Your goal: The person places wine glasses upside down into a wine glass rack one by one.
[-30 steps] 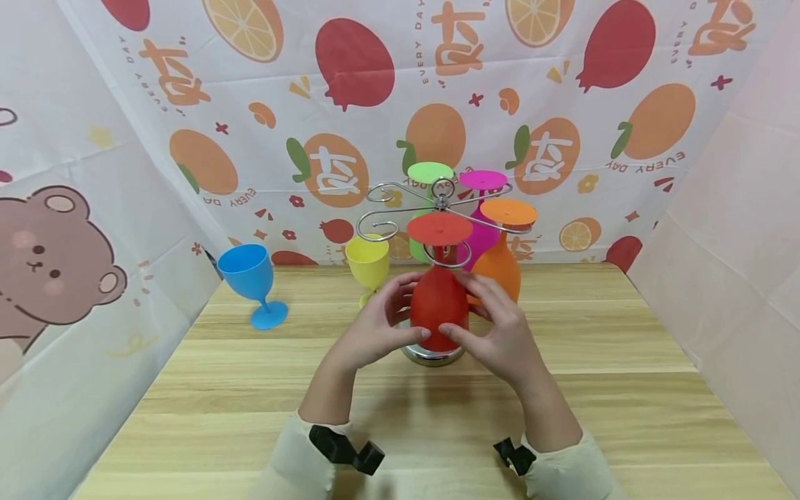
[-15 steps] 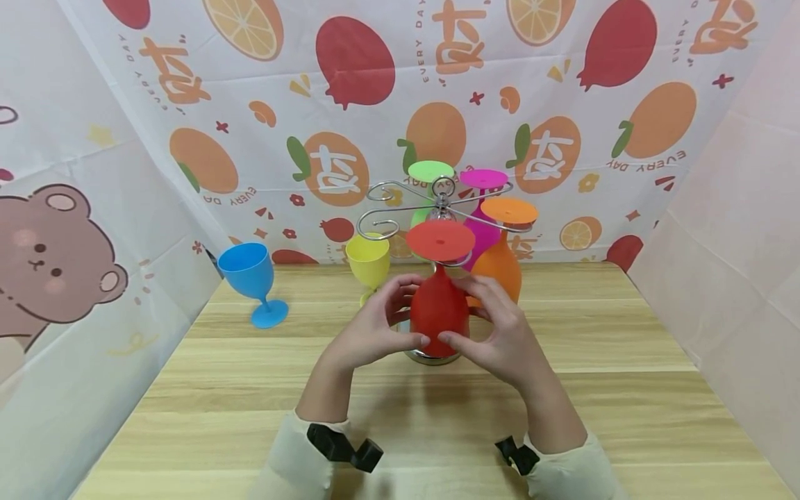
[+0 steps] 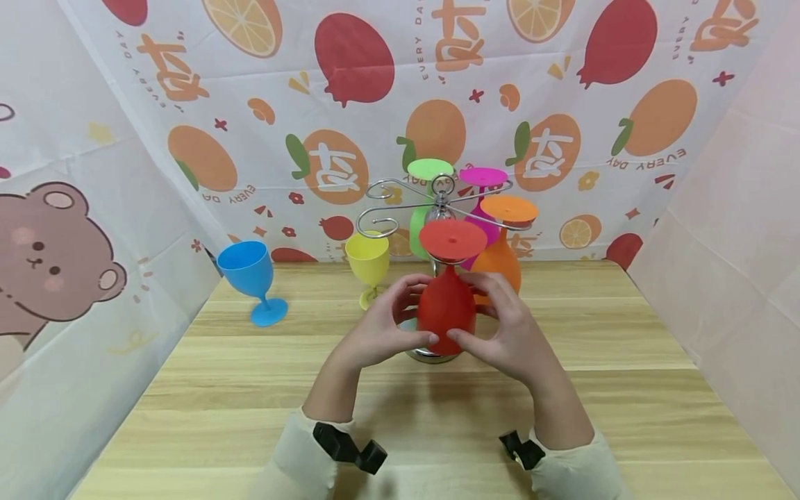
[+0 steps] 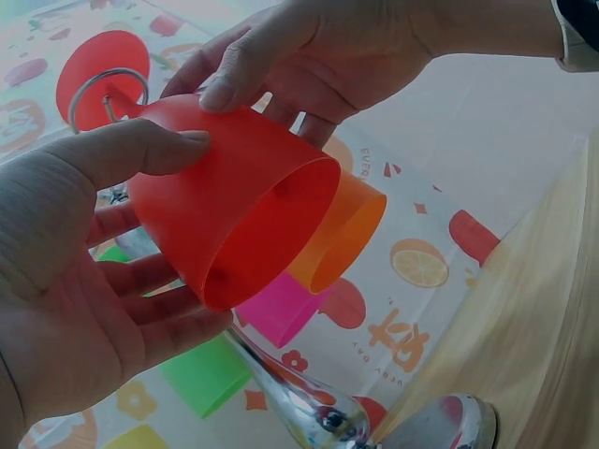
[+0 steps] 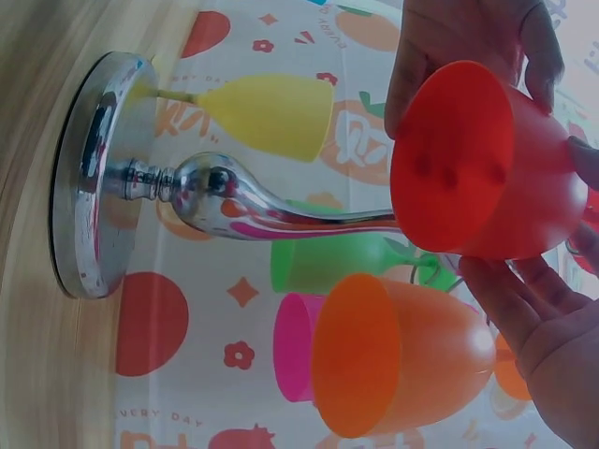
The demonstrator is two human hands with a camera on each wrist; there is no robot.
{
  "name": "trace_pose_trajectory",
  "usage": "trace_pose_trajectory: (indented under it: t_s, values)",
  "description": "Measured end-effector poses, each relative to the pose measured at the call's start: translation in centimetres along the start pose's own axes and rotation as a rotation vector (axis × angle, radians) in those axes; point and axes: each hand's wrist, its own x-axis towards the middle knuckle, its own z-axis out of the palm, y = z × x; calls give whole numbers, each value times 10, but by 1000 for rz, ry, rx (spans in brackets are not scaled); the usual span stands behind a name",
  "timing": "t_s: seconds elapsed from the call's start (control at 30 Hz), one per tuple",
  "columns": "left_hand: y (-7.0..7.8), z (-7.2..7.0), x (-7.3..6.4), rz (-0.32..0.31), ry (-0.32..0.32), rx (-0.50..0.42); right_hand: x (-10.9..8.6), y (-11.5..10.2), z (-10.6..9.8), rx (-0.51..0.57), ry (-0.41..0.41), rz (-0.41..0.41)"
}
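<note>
Both of my hands hold a red plastic goblet (image 3: 446,312) upside down at the front of a silver metal rack (image 3: 441,201). The left hand (image 3: 390,326) grips its bowl from the left and the right hand (image 3: 506,326) from the right, thumbs at the front. A curled wire hook (image 4: 94,79) surrounds the stem just beneath the red foot in the left wrist view. The bowl's open mouth faces down, above the round rack base (image 5: 98,178). Upside-down orange (image 3: 500,267), magenta (image 3: 482,177) and green (image 3: 430,169) goblets hang from other rack arms.
On the wooden table (image 3: 250,396), a blue goblet (image 3: 246,271) stands upright at the left. A yellow goblet (image 3: 369,260) stands upright left of the rack. Two bare curled hooks (image 3: 378,226) reach left from the rack top. A fruit-print cloth (image 3: 275,90) hangs behind.
The red goblet's foot has dropped slightly and the goblet has then shifted a little right, both hands moving with it. The hook in front is now mostly hidden beneath the foot.
</note>
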Motion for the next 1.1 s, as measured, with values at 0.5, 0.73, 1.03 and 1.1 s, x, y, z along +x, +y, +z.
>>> trace_pose_trajectory:
  t_s: [0.5, 0.73, 1.03, 1.1]
  values:
    - [20, 6, -3, -46, 8, 11, 0, 4, -3, -45, -22, 28]
    - [-4, 4, 1, -47, 19, 13, -1, 5, -4, -81, -27, 26]
    - [-9, 5, 4, -43, 36, 28, -1, 5, -4, -115, -10, 27]
    - [-9, 5, 4, -57, 42, 29, -1, 4, -4, -118, -4, 24]
